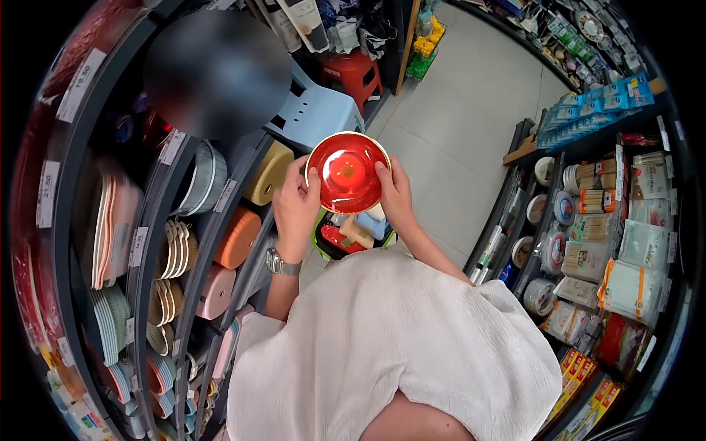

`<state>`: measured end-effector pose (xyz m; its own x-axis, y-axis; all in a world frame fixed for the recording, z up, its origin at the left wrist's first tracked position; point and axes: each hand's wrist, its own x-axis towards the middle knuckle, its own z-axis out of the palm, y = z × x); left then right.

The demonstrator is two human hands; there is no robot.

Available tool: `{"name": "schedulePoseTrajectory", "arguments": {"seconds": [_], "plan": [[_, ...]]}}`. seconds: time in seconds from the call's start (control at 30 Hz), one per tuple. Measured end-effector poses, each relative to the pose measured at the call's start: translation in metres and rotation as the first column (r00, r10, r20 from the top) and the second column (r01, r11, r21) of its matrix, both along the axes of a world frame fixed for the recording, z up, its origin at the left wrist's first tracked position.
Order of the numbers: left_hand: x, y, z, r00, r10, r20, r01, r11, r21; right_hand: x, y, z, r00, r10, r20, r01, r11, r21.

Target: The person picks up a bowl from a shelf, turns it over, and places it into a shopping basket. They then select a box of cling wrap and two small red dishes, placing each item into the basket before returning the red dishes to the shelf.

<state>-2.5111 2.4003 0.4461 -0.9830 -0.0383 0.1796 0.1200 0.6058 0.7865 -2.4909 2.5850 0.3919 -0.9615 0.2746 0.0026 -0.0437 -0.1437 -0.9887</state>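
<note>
A shiny red plate (338,192) with a gold rim is held up in front of me, its round centre marked with a small gold design. My left hand (296,203) grips its left edge, thumb on the upper face. On the right edge, my right hand (396,192) is closed in the same way, thumb over the rim. Below the plate is a green-edged basket (316,239) with a red item, a tan item and a pale blue item inside, partly hidden by the plate.
Shelves on the left carry stacked trays (116,220), metal basins (202,178) and round stools (237,237). A light blue plastic stool (320,114) and a red stool (354,77) stand ahead. Packaged goods (588,257) fill the right shelves. Between them runs a tiled aisle (456,110).
</note>
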Motion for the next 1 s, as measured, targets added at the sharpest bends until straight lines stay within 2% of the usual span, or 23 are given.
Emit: {"name": "schedulePoseTrajectory", "arguments": {"seconds": [0.07,0.1,0.17,0.23,0.3,0.37,0.43,0.47,0.5,0.57,0.63,0.7,0.77,0.83,0.9,1.0], "plan": [[0.008,-0.01,0.004,0.999,-0.045,-0.021,0.043,0.996,-0.08,0.008,-0.01,0.004,1.0,-0.009,0.009,0.009,1.0,-0.027],[0.012,-0.015,0.002,0.998,-0.054,0.045,0.057,0.997,-0.061,0.012,-0.014,0.002,1.0,-0.018,0.013,0.019,0.999,-0.033],[0.018,-0.025,-0.003,0.995,-0.089,0.045,0.09,0.996,-0.02,0.016,-0.016,-0.005,0.999,0.035,0.035,-0.036,0.999,0.015],[0.023,-0.033,-0.004,0.994,-0.072,0.086,0.077,0.995,-0.061,0.024,-0.027,-0.008,0.997,0.046,0.069,-0.052,0.995,0.09],[0.022,-0.049,-0.033,0.997,-0.058,-0.058,0.047,0.985,-0.166,0.025,-0.039,-0.018,0.995,0.07,0.07,-0.074,0.996,0.049],[0.023,-0.062,-0.027,0.996,-0.032,-0.089,0.015,0.984,-0.18,0.024,-0.051,-0.015,0.996,0.081,0.023,-0.081,0.997,0.01],[0.023,-0.073,-0.017,0.999,0.002,0.034,0.002,0.994,-0.112,0.021,-0.055,-0.005,0.971,0.163,0.172,-0.188,0.972,0.139],[0.021,-0.079,-0.013,0.999,0.034,0.023,-0.032,0.996,-0.087,0.017,-0.063,0.005,0.984,0.158,0.082,-0.171,0.969,0.18],[0.019,-0.085,-0.007,0.999,0.047,0.014,-0.046,0.995,-0.085,0.009,-0.066,0.004,0.982,0.171,0.074,-0.182,0.966,0.184],[0.017,-0.096,0.01,0.995,0.095,0.04,-0.087,0.981,-0.174,-0.009,-0.077,0.013,0.976,0.216,0.03,-0.213,0.913,0.349],[0.016,-0.102,0.03,0.989,0.143,-0.042,-0.148,0.977,-0.156,-0.028,-0.089,0.039,0.974,0.227,0.011,-0.217,0.916,0.337],[0.013,-0.108,0.059,0.953,0.25,-0.174,-0.261,0.964,-0.047,-0.053,-0.102,0.074,0.949,0.313,0.038,-0.307,0.891,0.335],[-0.002,-0.121,0.082,0.871,0.264,-0.414,-0.312,0.949,-0.05,-0.082,-0.124,0.113,0.924,0.344,-0.166,-0.261,0.887,0.381],[-0.016,-0.133,0.118,0.834,0.29,-0.47,-0.344,0.938,-0.032,-0.121,-0.154,0.138,0.874,0.287,-0.393,-0.139,0.921,0.363],[-0.043,-0.151,0.137,0.727,0.329,-0.602,-0.468,0.879,-0.084,-0.156,-0.178,0.166,0.839,0.347,-0.42,-0.186,0.907,0.378],[-0.083,-0.177,0.158,0.621,0.364,-0.694,-0.609,0.781,-0.135,-0.213,-0.214,0.186,0.806,0.371,-0.461,-0.142,0.877,0.458]]}}
